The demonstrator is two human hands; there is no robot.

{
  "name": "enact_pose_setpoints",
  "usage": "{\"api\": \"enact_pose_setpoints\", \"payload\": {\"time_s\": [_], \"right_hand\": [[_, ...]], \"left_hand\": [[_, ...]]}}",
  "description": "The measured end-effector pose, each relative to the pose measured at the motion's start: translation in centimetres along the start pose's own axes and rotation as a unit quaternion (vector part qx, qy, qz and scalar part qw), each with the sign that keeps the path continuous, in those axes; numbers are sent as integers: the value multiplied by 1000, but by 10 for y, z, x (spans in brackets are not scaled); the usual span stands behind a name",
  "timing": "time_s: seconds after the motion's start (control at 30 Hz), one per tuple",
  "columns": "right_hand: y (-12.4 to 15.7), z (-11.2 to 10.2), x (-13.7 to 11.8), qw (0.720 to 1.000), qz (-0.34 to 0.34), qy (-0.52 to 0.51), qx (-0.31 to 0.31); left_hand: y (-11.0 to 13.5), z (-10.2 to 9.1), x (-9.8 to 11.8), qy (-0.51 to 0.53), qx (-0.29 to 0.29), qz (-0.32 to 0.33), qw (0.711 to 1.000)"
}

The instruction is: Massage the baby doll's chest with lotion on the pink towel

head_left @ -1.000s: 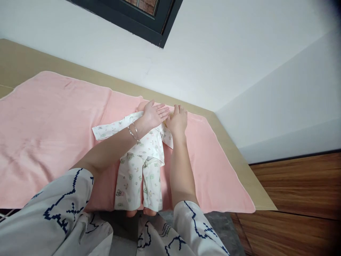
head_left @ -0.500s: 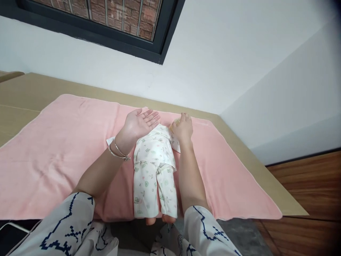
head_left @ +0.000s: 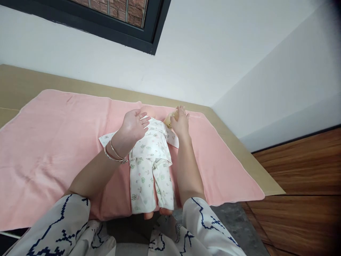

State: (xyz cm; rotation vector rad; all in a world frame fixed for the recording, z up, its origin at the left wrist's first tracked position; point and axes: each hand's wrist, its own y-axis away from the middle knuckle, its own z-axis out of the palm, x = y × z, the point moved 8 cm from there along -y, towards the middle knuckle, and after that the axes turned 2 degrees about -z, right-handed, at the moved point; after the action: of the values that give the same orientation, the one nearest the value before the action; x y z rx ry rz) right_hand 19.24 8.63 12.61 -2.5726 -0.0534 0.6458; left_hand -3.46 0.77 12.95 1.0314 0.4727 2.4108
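Note:
A baby doll (head_left: 150, 145) in white printed pyjamas lies on its back on a pink blanket (head_left: 87, 142). Its feet point towards me, and part of its bare head shows at the far end. My left hand (head_left: 134, 124) hovers over the doll's shoulder, palm turned up, fingers spread, holding nothing. Beside the doll's head, my right hand (head_left: 181, 122) is curled round a yellowish, see-through bottle-like object (head_left: 168, 120). The fingers hide much of that object, so its exact kind is unclear. Both pyjama sleeves stretch out sideways.
The blanket covers much of a light wooden tabletop (head_left: 231, 154), hanging at the near edge. A white wall (head_left: 186, 71) with a dark-framed window (head_left: 133, 39) rises behind. Brown wood panels (head_left: 306, 167) stand at the right.
My left hand has drawn back slightly from the doll's chest, and its fingers have curled a little. My right hand keeps the yellowish object by the head. The view has shifted.

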Motion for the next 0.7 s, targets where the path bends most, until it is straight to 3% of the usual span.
{"api": "enact_pose_setpoints", "payload": {"time_s": [0.1,0.23,0.33,0.4,0.47,0.6,0.7], "right_hand": [[6,-11,-17,999,-3,-43,13],[28,-20,-76,991,-72,-116,-8],[55,-13,-127,974,-155,-146,-82],[73,-8,-149,966,-168,-159,-116],[89,-9,-165,959,-168,-189,-125],[124,-22,-196,926,-217,-279,-135],[145,-32,-210,909,-246,-304,-146]], "left_hand": [[0,2,-9,-23,10,-6,1000],[6,10,-18,-19,7,-23,1000],[18,29,-18,14,-58,-31,998],[32,44,-11,23,-125,-16,992],[46,51,0,7,-152,16,988],[60,41,23,-34,-92,111,989],[59,35,27,-59,-59,173,981]]}}
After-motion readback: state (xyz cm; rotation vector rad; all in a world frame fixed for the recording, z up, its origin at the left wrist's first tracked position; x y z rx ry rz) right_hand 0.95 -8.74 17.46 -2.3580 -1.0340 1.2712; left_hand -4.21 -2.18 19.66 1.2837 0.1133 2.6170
